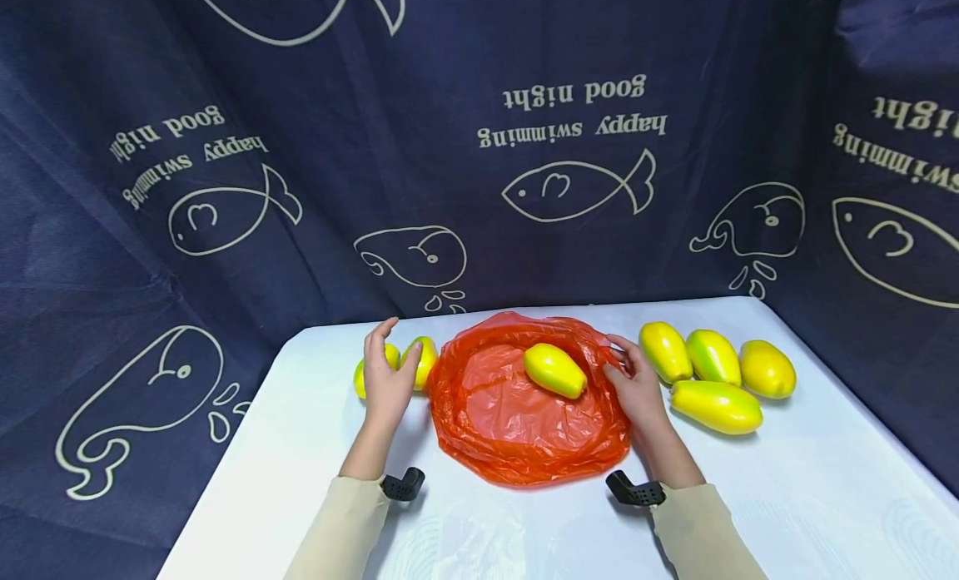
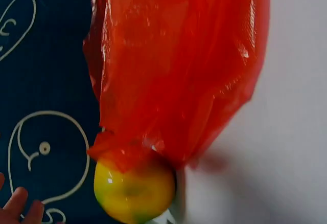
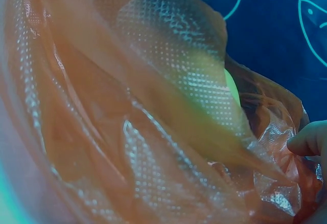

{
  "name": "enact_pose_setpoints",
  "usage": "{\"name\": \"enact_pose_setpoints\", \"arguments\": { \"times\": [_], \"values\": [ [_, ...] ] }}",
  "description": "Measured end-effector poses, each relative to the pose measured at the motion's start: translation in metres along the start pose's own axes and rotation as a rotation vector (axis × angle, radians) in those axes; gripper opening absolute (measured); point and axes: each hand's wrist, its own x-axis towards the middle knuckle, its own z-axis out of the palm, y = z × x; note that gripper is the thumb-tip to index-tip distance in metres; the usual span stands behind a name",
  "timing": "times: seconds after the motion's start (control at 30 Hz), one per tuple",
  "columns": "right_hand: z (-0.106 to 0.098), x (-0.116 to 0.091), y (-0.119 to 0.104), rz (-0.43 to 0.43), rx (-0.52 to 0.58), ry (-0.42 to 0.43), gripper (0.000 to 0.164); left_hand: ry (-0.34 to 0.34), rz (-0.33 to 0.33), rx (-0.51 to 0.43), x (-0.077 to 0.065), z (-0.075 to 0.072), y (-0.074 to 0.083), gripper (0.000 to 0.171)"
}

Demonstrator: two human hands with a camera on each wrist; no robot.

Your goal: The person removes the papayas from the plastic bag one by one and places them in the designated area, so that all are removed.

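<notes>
A red plastic bag (image 1: 517, 472) lies spread with its mouth facing up in the head view. One yellow-green papaya (image 1: 554, 370) rests inside, toward the right rim. My right hand (image 1: 637, 389) grips the bag's right rim; the right wrist view has the thumb (image 3: 306, 141) pressed against crumpled film. Left of the bag, my left hand (image 1: 388, 384) is raised with fingers and thumb apart, holding nothing. It partly covers papayas beside the bag, where one papaya (image 1: 424, 364) shows near the thumb. In the left wrist view, a papaya (image 2: 134, 189) sits against the bag's edge.
Several more papayas (image 1: 715, 407) lie grouped on the white table (image 1: 809, 480) to the right of my right hand. A dark blue curtain (image 1: 479, 81) with fish and whale drawings hangs behind the table and along its sides.
</notes>
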Motion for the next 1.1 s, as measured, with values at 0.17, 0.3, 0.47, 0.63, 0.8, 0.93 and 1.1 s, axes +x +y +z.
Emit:
{"name": "enact_pose_setpoints", "arguments": {
  "times": [0.17, 0.3, 0.47, 0.63, 0.8, 0.93, 1.1],
  "values": [
    [0.001, 0.000, 0.000, -0.007, -0.012, 0.004, 0.053, -0.082, -0.005, -0.023, -0.001, 0.011, 0.010, 0.053],
    [0.001, 0.000, 0.001, -0.002, -0.029, 0.009, 0.053, -0.128, 0.032, -0.042, -0.001, 0.020, 0.020, 0.052],
    [0.001, 0.001, 0.002, 0.005, -0.031, 0.013, 0.053, -0.179, 0.094, -0.052, 0.000, 0.033, 0.028, 0.053],
    [0.001, 0.002, 0.002, 0.010, -0.024, 0.007, 0.053, -0.231, 0.115, -0.057, 0.002, 0.044, 0.029, 0.055],
    [0.000, 0.000, 0.000, 0.021, -0.031, -0.002, 0.052, -0.282, 0.095, -0.032, 0.001, 0.055, 0.029, 0.056],
    [0.000, 0.000, -0.002, 0.019, -0.049, -0.004, 0.050, -0.329, 0.047, -0.043, -0.002, 0.064, 0.034, 0.058],
    [-0.001, -0.001, -0.003, 0.028, -0.063, -0.004, 0.049, -0.371, -0.009, -0.069, -0.008, 0.077, 0.040, 0.060]
  ]
}}
